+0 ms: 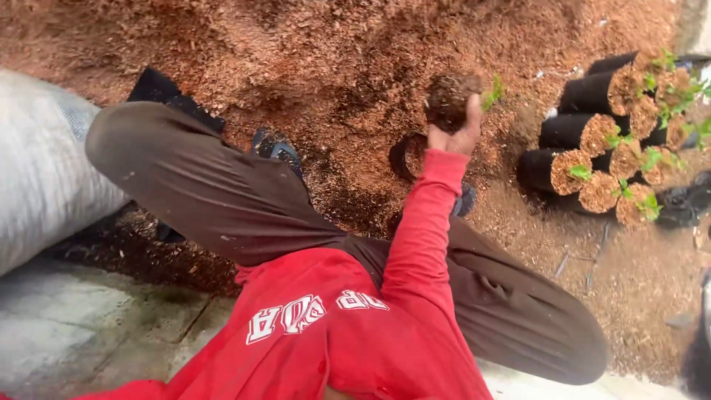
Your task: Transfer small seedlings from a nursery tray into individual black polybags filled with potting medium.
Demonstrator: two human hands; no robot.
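Observation:
I sit over a heap of reddish-brown coco-peat soil [318, 67]. My right hand [455, 135], in a red sleeve, is raised above it and closed around a dark clump of soil [449, 96] with a small green seedling [493, 92] sticking out to the right. Just below and left of the hand, an open black grow bag [406, 155] rests on the soil. My left hand is out of sight. My brown-trousered knees spread to the left and to the lower right.
Several black grow bags [592, 137], filled with soil and green seedlings, lie stacked at the right. A large grey sack [37, 163] lies at the left. Concrete paving [81, 326] lies at the bottom left. My sandalled foot [278, 146] rests on the soil.

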